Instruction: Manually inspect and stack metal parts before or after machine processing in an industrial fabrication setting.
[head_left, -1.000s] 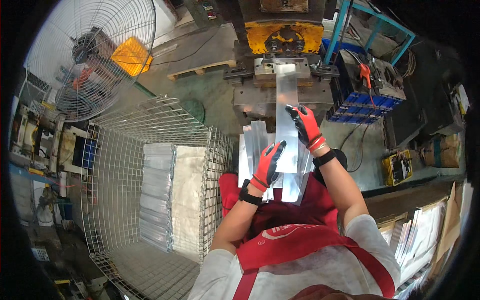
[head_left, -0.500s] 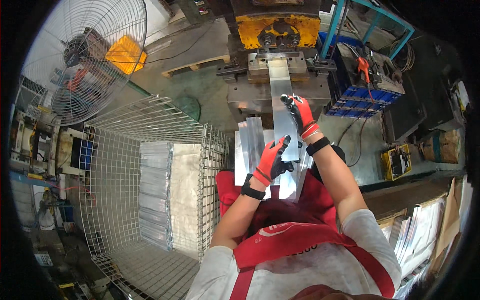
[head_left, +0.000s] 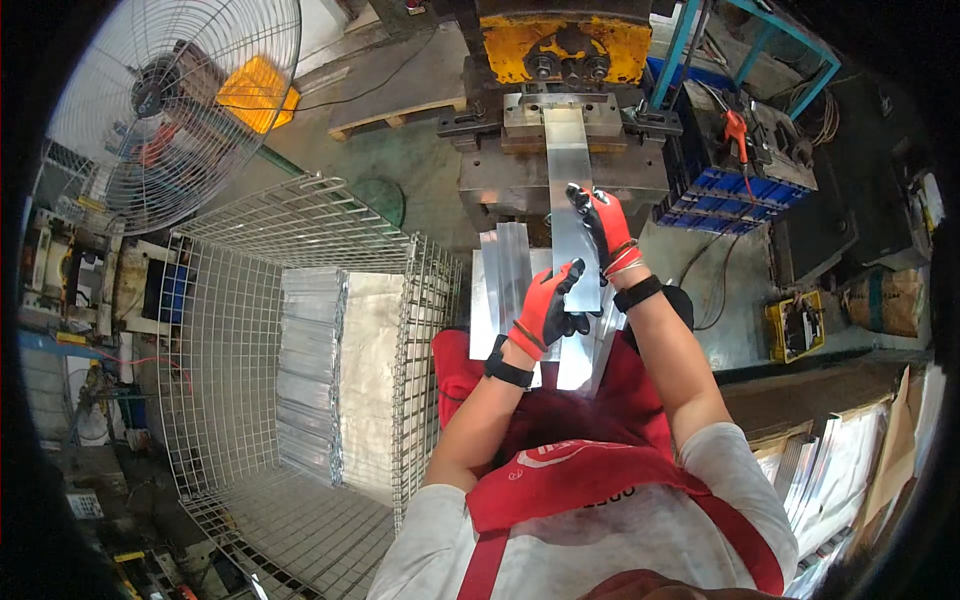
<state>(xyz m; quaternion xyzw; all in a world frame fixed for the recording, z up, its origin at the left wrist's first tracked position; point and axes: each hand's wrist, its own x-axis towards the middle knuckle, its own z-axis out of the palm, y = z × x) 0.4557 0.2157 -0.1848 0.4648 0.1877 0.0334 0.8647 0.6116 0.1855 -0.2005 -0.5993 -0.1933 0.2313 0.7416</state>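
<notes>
A long, flat, shiny metal strip [head_left: 571, 215] runs away from me, its far end resting in the die [head_left: 610, 108] of a press. My right hand [head_left: 606, 232], in a red glove with black fingertips, grips the strip's right edge about midway along. Closer to me, my left hand [head_left: 545, 308], gloved the same way, is closed on the strip's near end at the left edge, thumb on top. Its lower fingers are partly hidden beneath the strip. More metal strips [head_left: 513, 262] lie in a pile under my hands and to their left, above my lap.
The press head [head_left: 505, 50] is yellow and worn. To the left stands a wire cage [head_left: 225, 370] with stacked metal strips [head_left: 308, 370], and a large fan [head_left: 215, 120] behind it. At the right, a blue crate [head_left: 690, 205] carries an orange air gun [head_left: 736, 132]. A yellow bin [head_left: 772, 335] sits farther right.
The whole view has shifted slightly. Both hands keep their hold, and the strip stays in nearly the same place against the press.
</notes>
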